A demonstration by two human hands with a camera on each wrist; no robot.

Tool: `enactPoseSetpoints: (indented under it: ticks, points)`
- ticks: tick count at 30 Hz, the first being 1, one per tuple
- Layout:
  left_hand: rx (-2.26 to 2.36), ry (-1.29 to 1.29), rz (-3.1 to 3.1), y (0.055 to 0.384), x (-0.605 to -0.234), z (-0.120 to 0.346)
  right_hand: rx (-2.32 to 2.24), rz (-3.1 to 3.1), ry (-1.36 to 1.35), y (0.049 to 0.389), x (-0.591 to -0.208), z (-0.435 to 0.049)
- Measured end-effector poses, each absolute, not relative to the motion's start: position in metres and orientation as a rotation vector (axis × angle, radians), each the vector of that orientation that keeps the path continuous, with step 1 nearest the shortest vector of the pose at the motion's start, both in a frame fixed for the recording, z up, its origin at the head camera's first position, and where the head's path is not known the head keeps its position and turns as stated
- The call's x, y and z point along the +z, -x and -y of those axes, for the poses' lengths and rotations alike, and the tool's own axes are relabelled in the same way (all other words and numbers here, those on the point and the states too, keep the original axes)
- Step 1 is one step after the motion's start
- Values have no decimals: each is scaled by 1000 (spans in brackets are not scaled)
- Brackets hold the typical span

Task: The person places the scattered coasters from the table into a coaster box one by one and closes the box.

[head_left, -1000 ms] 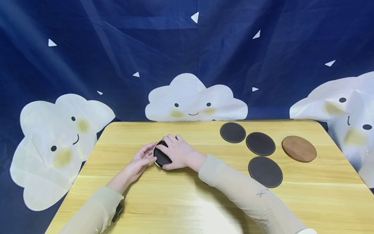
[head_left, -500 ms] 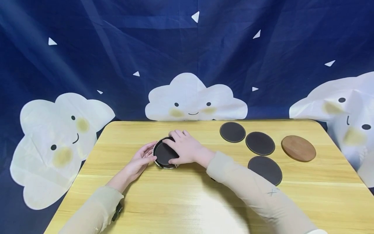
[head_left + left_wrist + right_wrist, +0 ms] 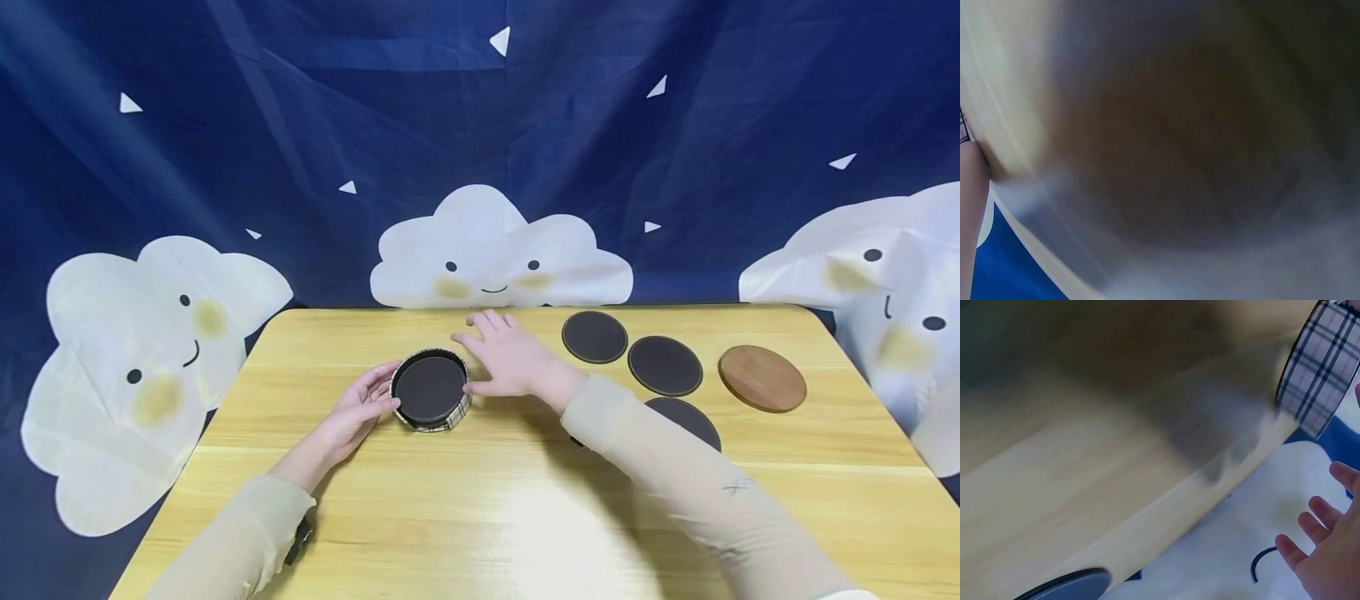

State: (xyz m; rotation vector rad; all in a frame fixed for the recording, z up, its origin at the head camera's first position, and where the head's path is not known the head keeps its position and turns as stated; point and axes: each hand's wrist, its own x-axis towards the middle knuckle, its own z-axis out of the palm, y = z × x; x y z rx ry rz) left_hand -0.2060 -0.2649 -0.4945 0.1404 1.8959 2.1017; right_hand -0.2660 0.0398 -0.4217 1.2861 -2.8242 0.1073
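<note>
A round coaster holder [image 3: 459, 414] with a plaid outer wall stands left of the table's middle. Inside it a black round coaster [image 3: 431, 387] lies flat. My left hand [image 3: 358, 412] holds the holder's left side, thumb at the rim and fingers round the back. To the right, my right hand [image 3: 510, 358] has its fingers spread and nothing in them; its thumb is right at the holder's rim. In the right wrist view, the plaid wall [image 3: 1319, 369] shows above the outstretched fingers [image 3: 1315, 528]. The left wrist view is mostly blurred, with a bit of the hand at its left edge.
Three black round coasters lie on the right of the wooden table [image 3: 420, 517]: one at the back [image 3: 595, 337], a middle one [image 3: 665, 366] and a front one [image 3: 688, 421] partly behind the right sleeve. A brown disc [image 3: 762, 378] lies farther right. A blue cloud-print curtain [image 3: 420, 125] hangs behind.
My right hand has drawn back rightward and away from over the holder, its fingers spreading and uncovering the coaster inside. The left hand stays on the holder's left side.
</note>
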Motion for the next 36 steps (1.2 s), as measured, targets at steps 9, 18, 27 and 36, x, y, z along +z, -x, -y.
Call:
enactPoseSetpoints:
  ticks: [9,18,27,36]
  points:
    - [2098,-151,-1893,205,-495,265,63,2865,-1189,273,-425,-69]
    - [2100,-151,-1897,205,-494,264,22,2904,-1099,278,-427,-96]
    - [2104,-160,-1897,206,-492,264,29,2934,-1024,283,-435,-123]
    - [2109,-177,-1893,207,-494,265,76,2999,-925,287,-447,-150]
